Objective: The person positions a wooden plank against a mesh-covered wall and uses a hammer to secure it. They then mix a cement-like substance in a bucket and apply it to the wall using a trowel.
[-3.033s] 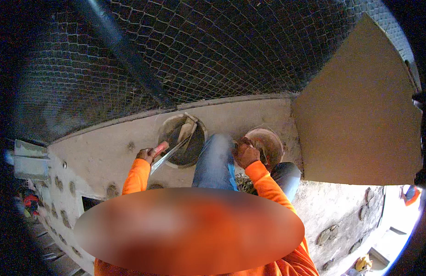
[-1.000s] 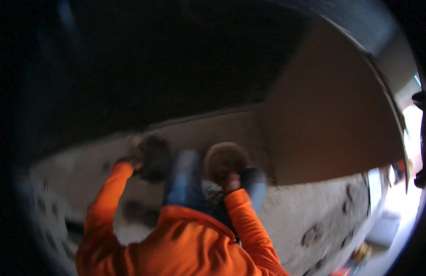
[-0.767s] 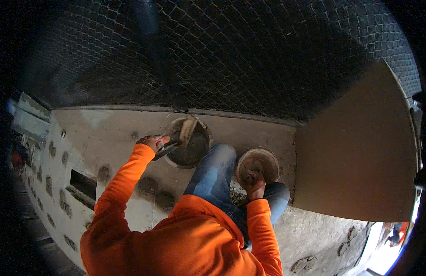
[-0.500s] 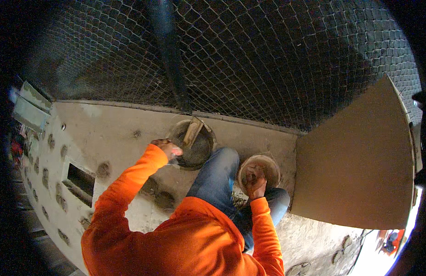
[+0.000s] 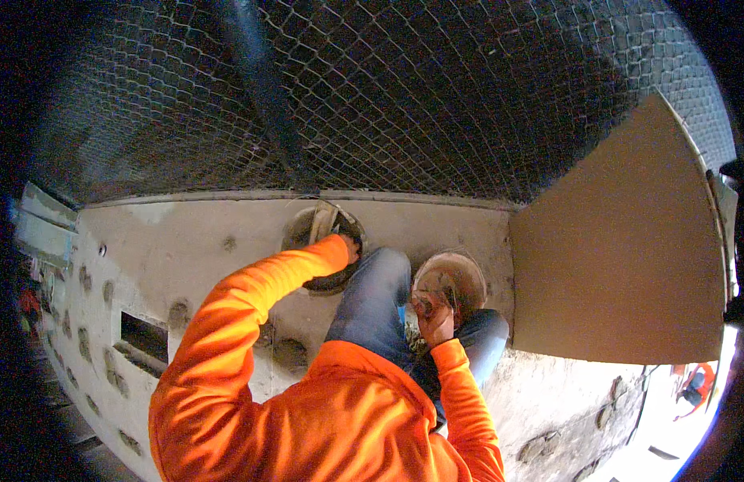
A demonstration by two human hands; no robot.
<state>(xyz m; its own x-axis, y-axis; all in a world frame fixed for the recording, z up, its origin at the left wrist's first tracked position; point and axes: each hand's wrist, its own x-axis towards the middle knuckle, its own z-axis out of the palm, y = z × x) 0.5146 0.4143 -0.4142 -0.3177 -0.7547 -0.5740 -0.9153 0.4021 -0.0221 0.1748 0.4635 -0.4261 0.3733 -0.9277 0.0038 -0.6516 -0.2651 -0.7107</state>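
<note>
My left hand (image 5: 353, 248) reaches down inside a dark round bucket (image 5: 329, 283) that stands by the mesh; its fingers are mostly hidden there. Against that bucket's far side leans a light wooden piece (image 5: 322, 221), just left of the hand. At the near rim of a paler bucket (image 5: 470, 277) is my right hand (image 5: 436, 315), its fingers curled and closed. What they grip, the rim or something else, cannot be made out. This paler bucket stands between my knees, right of the dark one, and looks wet or smeared inside.
Wire mesh (image 5: 404, 120) with a dark pole (image 5: 263, 88) rises along the far side. A large brown board (image 5: 613, 265) stands at the right. The pale surface (image 5: 187, 241) has a rectangular opening (image 5: 144, 337) at left. A person in orange (image 5: 696, 386) is far right.
My left hand has moved right and into the dark bucket from its left rim. My right hand has drawn back slightly toward the paler bucket's near rim. The view has tilted a little.
</note>
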